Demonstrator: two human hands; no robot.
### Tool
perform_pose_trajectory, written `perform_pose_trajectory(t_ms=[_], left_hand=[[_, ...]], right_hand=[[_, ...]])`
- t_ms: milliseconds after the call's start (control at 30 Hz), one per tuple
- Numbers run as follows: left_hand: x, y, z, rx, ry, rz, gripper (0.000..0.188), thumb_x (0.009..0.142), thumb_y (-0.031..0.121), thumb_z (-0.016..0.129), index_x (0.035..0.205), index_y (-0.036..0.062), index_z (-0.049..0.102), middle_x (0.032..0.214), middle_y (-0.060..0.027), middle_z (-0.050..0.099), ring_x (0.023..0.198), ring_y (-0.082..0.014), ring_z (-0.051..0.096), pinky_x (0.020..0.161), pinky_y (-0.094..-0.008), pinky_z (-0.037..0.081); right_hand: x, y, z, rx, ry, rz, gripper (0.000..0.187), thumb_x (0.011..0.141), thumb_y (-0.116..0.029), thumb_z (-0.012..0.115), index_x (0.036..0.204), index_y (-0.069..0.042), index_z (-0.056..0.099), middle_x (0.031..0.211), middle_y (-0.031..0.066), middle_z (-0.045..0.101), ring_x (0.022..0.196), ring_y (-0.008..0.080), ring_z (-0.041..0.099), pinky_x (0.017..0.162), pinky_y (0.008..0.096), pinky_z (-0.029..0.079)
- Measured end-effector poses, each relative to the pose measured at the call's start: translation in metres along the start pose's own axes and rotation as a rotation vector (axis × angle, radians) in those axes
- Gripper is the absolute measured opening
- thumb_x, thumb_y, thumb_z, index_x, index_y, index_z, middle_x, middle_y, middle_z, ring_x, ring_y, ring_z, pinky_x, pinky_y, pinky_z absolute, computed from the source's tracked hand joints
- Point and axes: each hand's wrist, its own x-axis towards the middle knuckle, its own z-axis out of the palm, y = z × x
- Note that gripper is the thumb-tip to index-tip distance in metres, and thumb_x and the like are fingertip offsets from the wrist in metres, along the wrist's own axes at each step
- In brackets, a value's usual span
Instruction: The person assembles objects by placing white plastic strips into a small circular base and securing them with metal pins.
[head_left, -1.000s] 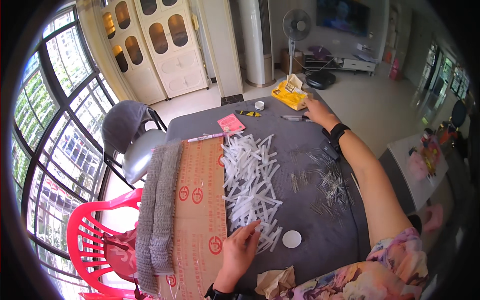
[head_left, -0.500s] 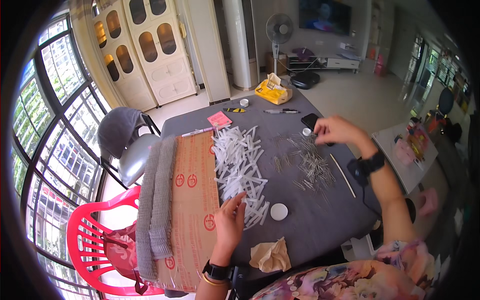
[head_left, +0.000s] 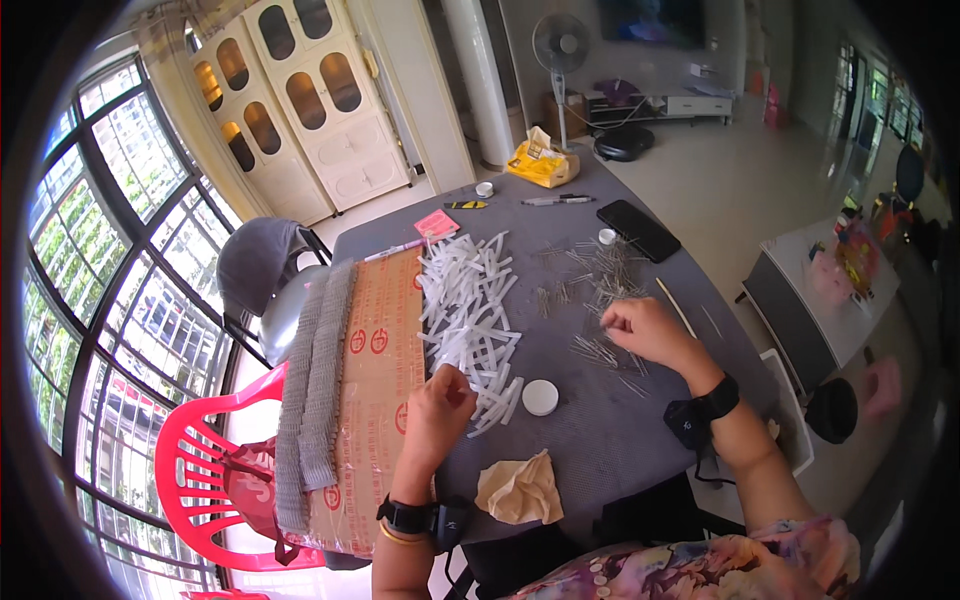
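My left hand (head_left: 440, 408) is closed with curled fingers at the near left edge of a heap of short white plastic strips (head_left: 468, 285). Whether anything is between its fingers is hidden. With fingertips pinched together, my right hand (head_left: 650, 332) hovers over the near part of a loose pile of thin metal pins (head_left: 612, 270); what it holds, if anything, is too small to make out. A round white lid (head_left: 540, 398) lies between the hands. Left of the heap, a brown cardboard sheet (head_left: 382, 400) carries long grey ridged rows (head_left: 318, 370).
A crumpled brown paper (head_left: 520, 487) lies near me on the grey-covered table. Beyond the pins are a black phone (head_left: 640, 230), a small white cap (head_left: 607, 237) and pens (head_left: 558, 200). A thin pale stick (head_left: 675, 306) lies right. A red chair (head_left: 215, 470) stands left.
My right hand has come down and nearer from beside the phone to the near side of the pins, uncovering the phone. My left hand has shifted slightly, its fingers now more curled.
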Motion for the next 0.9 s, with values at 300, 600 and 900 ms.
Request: perform_pose_trajectory(t_ms=[300, 600, 900], left_hand=[[-0.006, -0.008, -0.002, 0.194, -0.077, 0.273, 0.014, 0.068, -0.003, 0.06, 0.081, 0.0009, 0.065, 0.07, -0.0103, 0.059, 0.063, -0.021, 0.059, 0.057, -0.0278, 0.046], [-0.004, 0.004, -0.01, -0.013, 0.086, 0.129, 0.012, 0.073, -0.004, 0.056, 0.083, 0.0006, 0.061, 0.071, -0.0089, 0.059, 0.061, -0.0164, 0.057, 0.056, -0.0265, 0.045], [-0.007, 0.01, -0.002, -1.069, -0.05, -0.172, 0.029, 0.08, -0.003, 0.053, 0.108, 0.0038, 0.05, 0.08, -0.005, 0.06, 0.068, -0.0115, 0.057, 0.062, -0.0205, 0.044]], right_hand=[[-0.005, -0.004, -0.003, 0.135, 0.225, -0.161, 0.008, 0.075, 0.0, 0.058, 0.082, 0.0, 0.06, 0.071, 0.0042, 0.057, 0.058, 0.0096, 0.052, 0.053, 0.0221, 0.042], [-0.009, -0.003, 0.036, 0.173, -0.095, -0.136, 0.009, 0.077, -0.008, 0.06, 0.084, -0.002, 0.06, 0.073, 0.0093, 0.062, 0.065, 0.0216, 0.061, 0.061, 0.0285, 0.048], [0.001, -0.025, 0.02, -0.085, -0.159, -0.236, 0.012, 0.074, -0.009, 0.06, 0.085, -0.004, 0.059, 0.081, 0.0086, 0.059, 0.073, 0.0231, 0.059, 0.068, 0.0316, 0.047]])
